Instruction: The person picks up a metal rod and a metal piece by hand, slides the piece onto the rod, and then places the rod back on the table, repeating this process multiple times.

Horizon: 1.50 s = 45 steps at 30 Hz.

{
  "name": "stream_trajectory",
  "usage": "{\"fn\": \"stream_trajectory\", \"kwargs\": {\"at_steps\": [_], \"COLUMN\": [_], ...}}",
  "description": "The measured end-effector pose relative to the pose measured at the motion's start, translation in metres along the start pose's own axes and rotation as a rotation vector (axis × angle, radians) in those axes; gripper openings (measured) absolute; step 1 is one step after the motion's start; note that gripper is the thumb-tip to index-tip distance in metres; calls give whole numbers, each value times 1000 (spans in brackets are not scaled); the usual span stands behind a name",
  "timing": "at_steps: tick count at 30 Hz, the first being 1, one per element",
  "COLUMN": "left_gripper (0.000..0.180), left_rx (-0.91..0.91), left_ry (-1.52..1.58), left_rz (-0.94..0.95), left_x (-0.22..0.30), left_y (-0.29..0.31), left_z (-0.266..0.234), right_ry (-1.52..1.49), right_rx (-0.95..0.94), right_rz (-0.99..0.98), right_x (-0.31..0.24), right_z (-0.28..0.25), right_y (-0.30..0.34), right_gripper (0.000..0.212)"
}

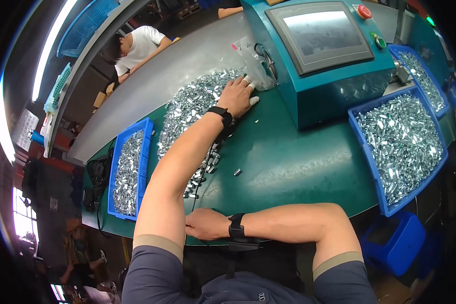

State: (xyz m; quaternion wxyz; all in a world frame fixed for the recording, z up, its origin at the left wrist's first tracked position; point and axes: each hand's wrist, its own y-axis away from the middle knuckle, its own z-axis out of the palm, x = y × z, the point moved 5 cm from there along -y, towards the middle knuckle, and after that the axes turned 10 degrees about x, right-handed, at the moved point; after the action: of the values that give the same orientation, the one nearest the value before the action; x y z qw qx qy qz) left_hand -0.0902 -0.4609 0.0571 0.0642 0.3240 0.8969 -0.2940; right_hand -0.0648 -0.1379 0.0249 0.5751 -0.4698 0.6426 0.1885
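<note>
My left hand (236,97) reaches to the far right end of a heap of small shiny metal parts (190,104) on the green tabletop (283,157). Its fingers are stretched out and apart, with white coverings on some fingertips and the thumb. They lie beside a clear plastic bag (258,76), and I cannot tell whether they touch it. At the table's near edge, my right hand (207,224) rests close to my left upper arm, its fingers bent and mostly hidden. One loose metal part (237,172) lies apart from the heap.
A blue tray (146,157) of metal parts stands left, and a larger blue tray (377,172) right, with another blue tray (443,110) behind it. A teal machine (339,96) with a screen stands at the back. A person (144,45) in white bends beyond the metal barrier (197,53).
</note>
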Motion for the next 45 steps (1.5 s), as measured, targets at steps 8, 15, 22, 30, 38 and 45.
{"fn": "stream_trajectory", "kwargs": {"at_steps": [8, 15, 22, 30, 38, 45], "left_gripper": [27, 19, 24, 60, 34, 20], "left_rx": [-101, -158, -301, -232, -294, -287], "left_ry": [106, 266, 223, 369, 374, 344], "left_rz": [-148, 19, 42, -29, -15, 105], "left_x": [-3, 41, 57, 95, 99, 94], "left_y": [-2, 53, 128, 109, 129, 190], "left_z": [5, -62, -125, -138, -135, -167], "right_ry": [-32, 30, 72, 95, 96, 144], "right_rx": [0, -16, -21, -28, 19, -93], "right_rz": [6, -12, -36, -49, -120, -94], "right_x": [-5, 1, -7, -10, -7, -12], "right_z": [-5, -10, -12, -12, -15, -4], "right_y": [3, 3, 4, 7, 6, 0], "right_gripper": [28, 29, 31, 31, 33, 34]}}
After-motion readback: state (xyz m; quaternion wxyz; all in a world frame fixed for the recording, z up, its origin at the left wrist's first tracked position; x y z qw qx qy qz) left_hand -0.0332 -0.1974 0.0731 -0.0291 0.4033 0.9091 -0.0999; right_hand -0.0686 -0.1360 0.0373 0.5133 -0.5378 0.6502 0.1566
